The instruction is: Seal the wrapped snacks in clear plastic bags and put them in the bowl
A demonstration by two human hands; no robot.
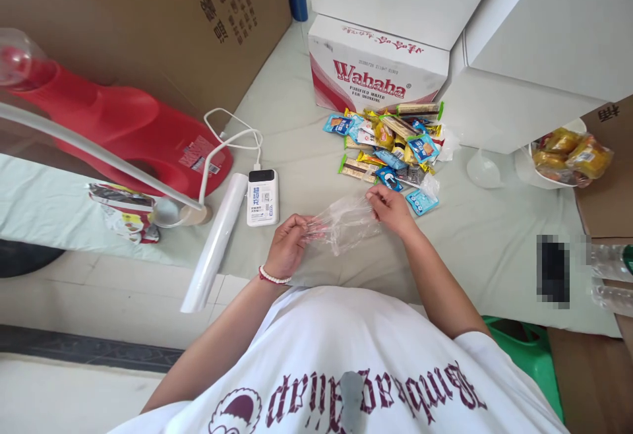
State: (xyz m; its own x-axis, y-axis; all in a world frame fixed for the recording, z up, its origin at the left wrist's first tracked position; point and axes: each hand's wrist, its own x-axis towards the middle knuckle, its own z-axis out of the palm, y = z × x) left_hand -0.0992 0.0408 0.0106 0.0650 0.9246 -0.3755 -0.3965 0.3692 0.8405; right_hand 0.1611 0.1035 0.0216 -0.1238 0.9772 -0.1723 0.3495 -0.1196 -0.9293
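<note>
Pinched between both hands, a clear plastic bag (343, 223) stretches across the pale cloth: the left hand (287, 244) grips one end with fingers pressed together, the right hand (393, 208) nips the other. Just beyond the right hand lies a pile of snack packets (390, 144); beside the left, a white power bank (262, 197).

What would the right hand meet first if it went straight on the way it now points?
Probably the blue snack packet at the near edge of the snack pile, just past the right hand, which holds the clear plastic bag; depth is uncertain.
</note>
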